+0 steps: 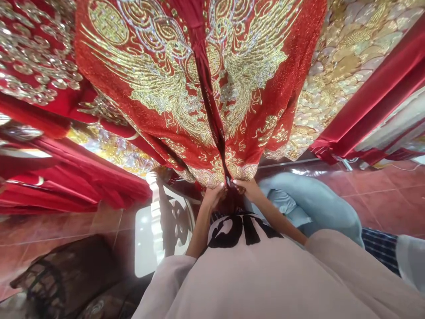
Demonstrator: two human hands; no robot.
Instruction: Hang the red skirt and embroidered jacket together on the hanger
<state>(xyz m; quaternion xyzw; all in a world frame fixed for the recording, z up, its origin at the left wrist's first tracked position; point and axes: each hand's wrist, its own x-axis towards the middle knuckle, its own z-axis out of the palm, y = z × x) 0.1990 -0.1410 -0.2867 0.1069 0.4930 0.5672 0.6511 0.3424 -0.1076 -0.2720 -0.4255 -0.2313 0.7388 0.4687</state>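
A red glittery garment point(272, 95) with gold wing embroidery hangs in front of me, its front opening running down the middle. My left hand point(215, 195) pinches the lower left front edge, thumb on top of the patterned hem. Opposite it, my right hand point(245, 187) grips the other front edge by its bottom corner. Between my hands the two edges lie close together, with a dark gap showing above. A dark red tassel point(200, 44) hangs along the upper opening. The fingers under the cloth are partly hidden.
A white plastic chair point(156, 226) stands at left, near a dark brown bag-like shape point(76, 270). On the right is a light blue bent form point(318, 204). Other ornate fabrics point(345, 66) and red drapes point(79, 173) hang on both sides above the red tiled floor point(381, 186).
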